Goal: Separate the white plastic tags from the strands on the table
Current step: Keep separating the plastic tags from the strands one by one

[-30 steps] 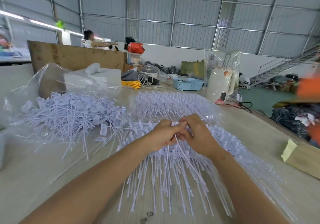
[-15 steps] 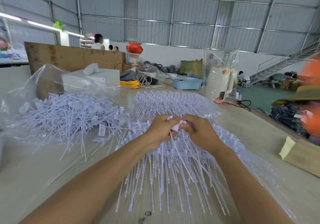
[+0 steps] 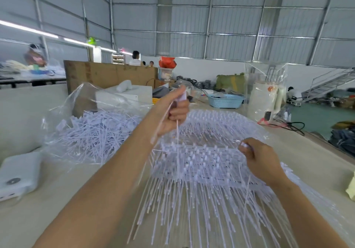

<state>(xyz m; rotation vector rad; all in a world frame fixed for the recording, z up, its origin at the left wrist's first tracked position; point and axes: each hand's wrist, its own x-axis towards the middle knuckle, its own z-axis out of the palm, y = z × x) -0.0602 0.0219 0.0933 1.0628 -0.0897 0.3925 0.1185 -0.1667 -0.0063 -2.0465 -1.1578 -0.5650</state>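
A broad stack of joined white tag strands [image 3: 201, 167] lies on the table in front of me, thin tails fanning toward me. My left hand [image 3: 173, 113] is raised above it and grips a few white tags [image 3: 181, 96] whose tails hang down past my wrist. My right hand [image 3: 257, 157] pinches the right end of the top strand row [image 3: 243, 145] down at the stack. To the left, a heap of loose separated tags [image 3: 96, 132] rests on a clear plastic bag.
A white flat device [image 3: 19, 171] lies at the left table edge. Behind the stack stand a white box [image 3: 124, 94], a blue basket [image 3: 225, 100] and a bagged white appliance [image 3: 263, 98]. A yellow-cream block [image 3: 351, 190] sits at the right. People work in the background.
My hands were together over the stack; now the left hand has lifted up and away with tags in it, and the right hand has shifted right, still holding the strand row.
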